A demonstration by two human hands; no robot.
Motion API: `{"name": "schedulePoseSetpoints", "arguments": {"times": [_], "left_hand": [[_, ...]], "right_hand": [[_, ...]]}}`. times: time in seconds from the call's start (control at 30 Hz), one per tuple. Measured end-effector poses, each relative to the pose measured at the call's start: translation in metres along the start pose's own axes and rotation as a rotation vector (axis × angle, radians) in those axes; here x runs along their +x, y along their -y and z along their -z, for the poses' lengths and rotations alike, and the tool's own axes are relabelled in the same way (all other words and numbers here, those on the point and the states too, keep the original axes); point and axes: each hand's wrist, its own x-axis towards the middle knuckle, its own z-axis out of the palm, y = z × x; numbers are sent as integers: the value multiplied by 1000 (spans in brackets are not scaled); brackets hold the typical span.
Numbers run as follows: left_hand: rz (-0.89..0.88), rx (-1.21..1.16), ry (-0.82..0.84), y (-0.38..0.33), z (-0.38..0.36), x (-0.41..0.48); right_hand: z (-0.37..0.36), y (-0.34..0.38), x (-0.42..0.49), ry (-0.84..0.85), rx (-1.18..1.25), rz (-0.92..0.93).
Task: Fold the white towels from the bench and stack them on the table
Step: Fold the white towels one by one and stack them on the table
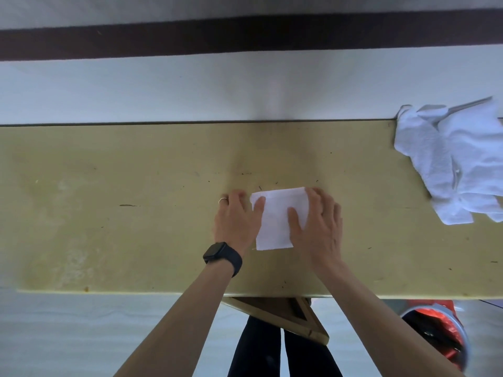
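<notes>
A small folded white towel (275,219) lies flat near the middle of the yellowish bench top (136,200). My left hand (236,221) lies flat at the towel's left edge, its thumb on the cloth. My right hand (318,227) presses flat on the towel's right side, thumb on top and fingers over the far right corner. At the bench's far right end sits a crumpled pile of white towels (457,161), well apart from both hands.
A white wall with a dark band (245,36) runs behind the bench. Below the front edge are a wooden bench brace (285,317), my dark-clad legs (272,355) and a grey bin with red contents (438,333) at the lower right.
</notes>
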Motion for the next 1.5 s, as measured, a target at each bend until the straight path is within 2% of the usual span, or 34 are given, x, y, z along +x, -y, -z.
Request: {"name": "schedulePoseSetpoints", "arguments": {"times": [0.1,0.3,0.47,0.57,0.73,0.83,0.93,1.03,1.17,1.3,1.5], "left_hand": [[82,143,54,-9,-5,-12],[296,94,144,-29,-11,-6],[281,72,168,-36,-6,-6],[284,-88,138,-37,-8,-12],[373,-595,166,-28,1,-21],[254,-692,219,-24,26,-38],[90,-755,148,-24,69,-72],[17,-804,91,-25,115,-111],[28,-974,-7,-17,179,-178],[78,-1078,-188,15,238,-270],[128,-1179,-500,108,300,-434]], "right_hand": [[11,14,10,72,61,-279],[22,28,36,291,214,-532],[32,25,37,355,324,-533],[34,17,28,352,394,-465],[50,5,10,291,625,-379],[72,4,-1,297,718,-272],[107,23,-15,329,816,-173],[142,56,-33,385,863,-62],[185,113,-65,511,893,78],[217,180,-128,694,835,271],[224,278,-269,1101,665,587]]}}
